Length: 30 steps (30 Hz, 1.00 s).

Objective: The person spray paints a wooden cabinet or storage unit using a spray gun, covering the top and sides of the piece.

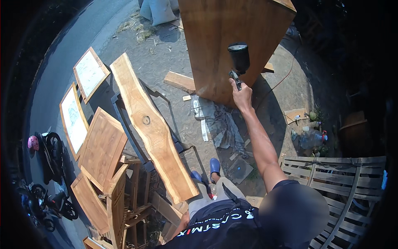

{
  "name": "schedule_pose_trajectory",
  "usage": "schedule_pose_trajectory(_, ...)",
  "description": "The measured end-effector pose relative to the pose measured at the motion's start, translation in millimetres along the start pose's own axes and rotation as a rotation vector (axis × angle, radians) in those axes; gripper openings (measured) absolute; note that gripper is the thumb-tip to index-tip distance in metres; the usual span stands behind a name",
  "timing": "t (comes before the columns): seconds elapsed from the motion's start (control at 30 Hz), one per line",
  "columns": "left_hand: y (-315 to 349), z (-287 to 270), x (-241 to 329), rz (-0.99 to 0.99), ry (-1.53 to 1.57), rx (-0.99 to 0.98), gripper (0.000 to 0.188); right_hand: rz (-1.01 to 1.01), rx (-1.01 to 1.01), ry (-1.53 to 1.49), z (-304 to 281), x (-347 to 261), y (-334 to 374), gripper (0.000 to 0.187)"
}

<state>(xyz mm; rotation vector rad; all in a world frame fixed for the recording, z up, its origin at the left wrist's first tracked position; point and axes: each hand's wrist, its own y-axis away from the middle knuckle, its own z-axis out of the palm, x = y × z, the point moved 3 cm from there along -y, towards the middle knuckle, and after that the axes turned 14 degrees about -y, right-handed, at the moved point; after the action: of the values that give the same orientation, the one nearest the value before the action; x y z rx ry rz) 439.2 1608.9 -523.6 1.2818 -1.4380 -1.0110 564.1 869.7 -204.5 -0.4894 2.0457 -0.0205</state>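
In my outstretched right hand (241,95) is a spray gun (235,77), fingers wrapped round its handle. Its black cup (239,58) stands on top, in front of a large brown wooden cabinet (203,45) with a smooth, broad face. My left hand (183,220) hangs low beside my thigh, partly covered by my dark shirt; its fingers cannot be made out. Left of my feet lies a long live-edge wooden slab (143,120) with a dark knot, resting on black metal supports (128,133).
Framed panels (89,74) and wooden furniture pieces (103,149) crowd the left side. A crumpled cloth (219,124) and a plank (179,81) lie by the cabinet's foot. Right are a thin red hose (286,74), a plastic jug (309,139) and a slatted bench (331,182). Motorbikes (52,203) stand far left.
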Motion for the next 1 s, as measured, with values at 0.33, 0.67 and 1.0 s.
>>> schedule_pose_trajectory(0.33, -9.8, -32.9, -33.4, 0.171, -0.294, -0.031, 0.054, -0.195, 0.125, -0.156, 16.0, -130.0, -62.1, 0.054)
schedule_pose_trajectory(0.67, -38.3, -94.6, -80.0, 0.325, -0.534, -0.033, 0.045, -0.439, 0.319, -0.22, -3.9, -271.8, -86.4, 0.056)
schedule_pose_trajectory(1.0, -42.7, -156.0, -46.4, 0.224, -0.374, -0.077, 0.05, -0.468, 0.465, -0.151, -35.3, -293.2, -82.0, 0.057)
